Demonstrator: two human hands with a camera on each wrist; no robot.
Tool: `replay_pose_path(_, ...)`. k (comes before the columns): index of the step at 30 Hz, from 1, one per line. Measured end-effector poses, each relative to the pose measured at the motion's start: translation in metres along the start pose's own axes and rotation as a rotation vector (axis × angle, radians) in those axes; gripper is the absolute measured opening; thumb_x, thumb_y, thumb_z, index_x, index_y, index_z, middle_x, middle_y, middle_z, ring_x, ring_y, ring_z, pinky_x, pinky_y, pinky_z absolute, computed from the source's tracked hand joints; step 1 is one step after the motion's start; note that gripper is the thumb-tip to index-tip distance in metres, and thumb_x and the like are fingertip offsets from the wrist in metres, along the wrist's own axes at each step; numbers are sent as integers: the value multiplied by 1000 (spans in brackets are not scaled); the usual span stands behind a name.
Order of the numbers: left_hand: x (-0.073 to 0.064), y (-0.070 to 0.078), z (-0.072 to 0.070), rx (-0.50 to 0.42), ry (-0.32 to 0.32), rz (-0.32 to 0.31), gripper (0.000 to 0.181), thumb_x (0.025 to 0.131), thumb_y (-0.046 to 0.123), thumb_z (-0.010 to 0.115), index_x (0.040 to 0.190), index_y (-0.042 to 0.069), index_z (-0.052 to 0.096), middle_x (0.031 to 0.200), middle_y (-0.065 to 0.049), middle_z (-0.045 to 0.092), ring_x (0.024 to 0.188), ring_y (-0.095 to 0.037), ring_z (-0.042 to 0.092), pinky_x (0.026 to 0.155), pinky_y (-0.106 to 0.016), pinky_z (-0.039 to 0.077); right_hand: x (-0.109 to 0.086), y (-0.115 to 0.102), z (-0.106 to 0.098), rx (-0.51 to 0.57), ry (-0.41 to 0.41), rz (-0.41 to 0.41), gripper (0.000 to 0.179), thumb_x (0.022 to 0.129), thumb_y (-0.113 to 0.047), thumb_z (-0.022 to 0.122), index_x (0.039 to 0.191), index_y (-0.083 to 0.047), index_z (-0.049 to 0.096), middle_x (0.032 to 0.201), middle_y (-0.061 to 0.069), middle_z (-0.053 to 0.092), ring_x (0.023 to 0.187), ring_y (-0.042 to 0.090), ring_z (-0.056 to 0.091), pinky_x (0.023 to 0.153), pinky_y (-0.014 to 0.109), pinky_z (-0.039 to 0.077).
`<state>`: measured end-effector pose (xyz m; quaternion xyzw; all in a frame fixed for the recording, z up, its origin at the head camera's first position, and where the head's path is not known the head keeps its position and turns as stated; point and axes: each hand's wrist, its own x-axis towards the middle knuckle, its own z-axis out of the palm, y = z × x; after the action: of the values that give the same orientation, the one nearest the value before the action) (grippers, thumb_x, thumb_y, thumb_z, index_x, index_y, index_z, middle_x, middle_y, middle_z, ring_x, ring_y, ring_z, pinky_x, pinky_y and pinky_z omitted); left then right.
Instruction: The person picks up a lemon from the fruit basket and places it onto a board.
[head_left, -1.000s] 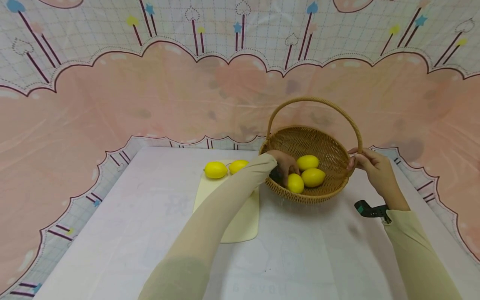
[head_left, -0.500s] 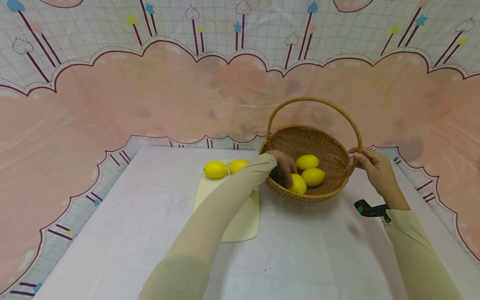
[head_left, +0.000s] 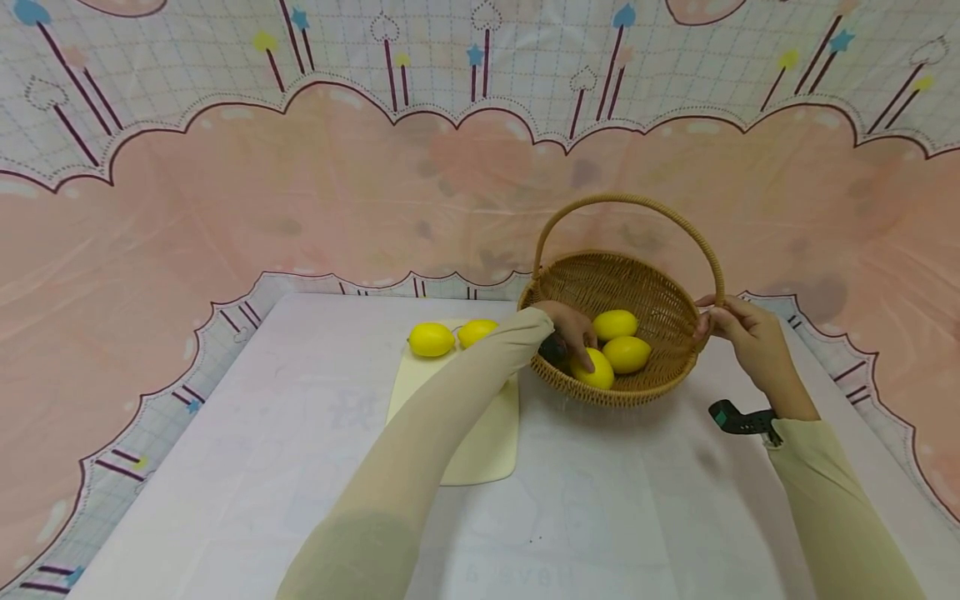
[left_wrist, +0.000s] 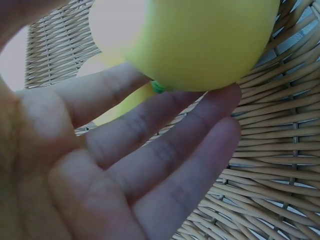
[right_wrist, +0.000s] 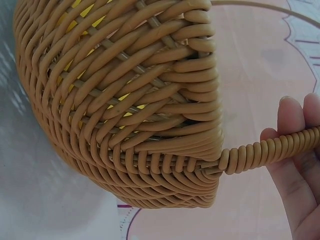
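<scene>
In the head view a brown wicker basket [head_left: 611, 398] tilts toward me on the right half of the table, with several yellow lemons inside. My left hand [head_left: 572, 327] reaches into its left side, fingers over the nearest lemon [head_left: 597, 372]. In the left wrist view this lemon [left_wrist: 205, 42] lies between the fingers [left_wrist: 165, 150] and the thumb, whose tip is out of frame. Two more lemons, one behind [head_left: 615, 322] and one to the right [head_left: 627, 355], rest beside it. My right hand [head_left: 750, 342] grips the basket handle [right_wrist: 270, 152] near the rim.
Left of the basket lies a cream cutting board [head_left: 480, 454], partly under my left forearm. Two lemons, one at left [head_left: 431, 340] and one at right [head_left: 477, 333], sit at its far end. A patterned pink cloth [head_left: 337, 200] hangs behind the white table [head_left: 247, 467].
The nearest lemon has shifted slightly right inside the basket. My left fingers have moved from its left side to over it. The right hand and basket have stayed still.
</scene>
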<state>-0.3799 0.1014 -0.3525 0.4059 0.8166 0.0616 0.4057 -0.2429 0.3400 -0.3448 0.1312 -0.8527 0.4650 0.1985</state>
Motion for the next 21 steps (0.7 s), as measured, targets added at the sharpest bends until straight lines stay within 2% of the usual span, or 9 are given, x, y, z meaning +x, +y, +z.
replay_pose_path(3,0,0,1,21,-8,32,50,89,36,63,131,12,55,106,3,58,75,-4,49,63,-15,42,0,0,0,2,0,-1,18,97,-5,46,106,-4,61,72,-13,61,71,-3,62,70,7,51)
replay_pose_path(5,0,1,1,35,-19,49,45,89,35,64,127,12,59,89,4,54,62,-3,41,58,-16,37,0,0,0,3,0,-2,18,97,-5,46,106,-4,61,73,-13,61,71,-3,62,70,7,51)
replay_pose_path(8,0,1,2,39,-27,58,43,89,35,64,124,11,61,79,6,46,57,-3,34,55,-16,34,0,0,0,5,1,-4,18,97,-4,45,106,-4,61,73,-13,61,71,-2,62,70,8,51)
replay_pose_path(10,0,2,3,28,-25,51,45,89,36,63,125,10,59,84,5,49,63,-3,38,58,-16,36,0,0,1,7,2,-4,18,97,-3,45,106,-4,61,73,-12,61,71,-2,62,70,8,52)
replay_pose_path(15,-1,2,3,7,-22,44,51,89,38,62,131,9,54,109,1,54,83,-7,45,66,-16,41,0,-1,1,8,4,-2,18,97,-5,46,106,-4,61,73,-13,61,71,-2,62,70,8,52)
replay_pose_path(21,-3,3,2,-30,-14,43,44,90,37,61,124,10,57,108,0,54,83,-7,48,67,-16,43,0,-2,1,8,3,-1,19,97,-6,46,107,-4,61,73,-13,61,71,-2,62,70,8,52)
